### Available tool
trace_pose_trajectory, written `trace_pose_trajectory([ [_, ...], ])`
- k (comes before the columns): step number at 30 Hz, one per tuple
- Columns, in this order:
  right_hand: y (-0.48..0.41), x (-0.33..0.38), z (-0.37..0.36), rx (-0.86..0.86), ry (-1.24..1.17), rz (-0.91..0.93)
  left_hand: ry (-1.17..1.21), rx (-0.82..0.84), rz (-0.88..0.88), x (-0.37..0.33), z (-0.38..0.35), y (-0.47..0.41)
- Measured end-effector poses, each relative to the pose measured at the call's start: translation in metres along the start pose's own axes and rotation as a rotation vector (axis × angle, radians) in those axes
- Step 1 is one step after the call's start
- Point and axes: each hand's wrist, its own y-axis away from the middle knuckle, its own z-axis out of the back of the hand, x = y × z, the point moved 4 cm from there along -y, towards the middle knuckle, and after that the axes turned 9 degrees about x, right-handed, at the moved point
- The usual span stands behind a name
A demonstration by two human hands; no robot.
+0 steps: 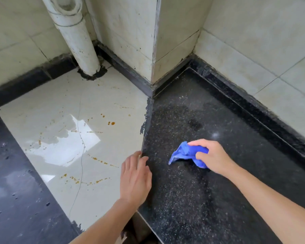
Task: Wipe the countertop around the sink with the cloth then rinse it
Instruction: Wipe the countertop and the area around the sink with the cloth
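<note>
Right hand: the right hand (212, 156) is closed around a bunched blue cloth (187, 153), pressing it to the countertop.
Cloth: lower right of centre, on the speckled black countertop (192, 199).
Left hand: the left hand (136, 176) lies flat, fingers spread, on the counter's edge at lower centre.
Left of frame: pale tile surface (63, 124) with orange-brown spots and a wet patch.
Upper left: white pipe (77, 41) rising beside the tiled wall.

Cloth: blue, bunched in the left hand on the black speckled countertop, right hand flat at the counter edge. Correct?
Wrong on the hands. The head view shows the blue cloth bunched in the right hand on the black speckled countertop; the left hand lies flat at the counter edge.
</note>
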Motion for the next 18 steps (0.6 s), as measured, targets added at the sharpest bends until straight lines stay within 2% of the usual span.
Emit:
trace_pose_trajectory([
  [2, -0.003, -0.017, 0.047, -0.29, -0.28, -0.171, -0.005, -0.005, 0.024, -0.003, 0.003, -0.032],
  [4, -0.011, -0.041, 0.083, -0.436, -0.332, -0.279, -0.042, 0.007, 0.014, -0.005, 0.001, -0.067],
  [6, -0.021, -0.065, 0.097, -0.479, -0.19, -0.441, -0.091, 0.061, 0.01, -0.008, -0.008, -0.095],
  [8, -0.032, -0.082, 0.091, -0.469, 0.097, -0.6, -0.187, 0.099, 0.005, -0.009, -0.018, -0.11],
  [9, -0.04, -0.082, 0.085, -0.485, 0.224, -0.61, -0.24, 0.114, 0.004, -0.009, -0.022, -0.112],
  [11, -0.068, -0.06, 0.066, -0.539, 0.338, -0.48, -0.305, 0.133, 0.007, -0.01, -0.027, -0.113],
  [13, -0.099, -0.025, 0.041, -0.514, 0.374, -0.307, -0.328, 0.133, 0.007, -0.01, -0.027, -0.112],
  [16, -0.14, 0.026, -0.001, -0.35, 0.421, -0.053, -0.32, 0.114, 0.007, -0.01, -0.026, -0.114],
  [18, -0.148, 0.042, -0.014, -0.225, 0.363, 0.108, -0.303, 0.096, 0.004, -0.011, -0.025, -0.113],
])
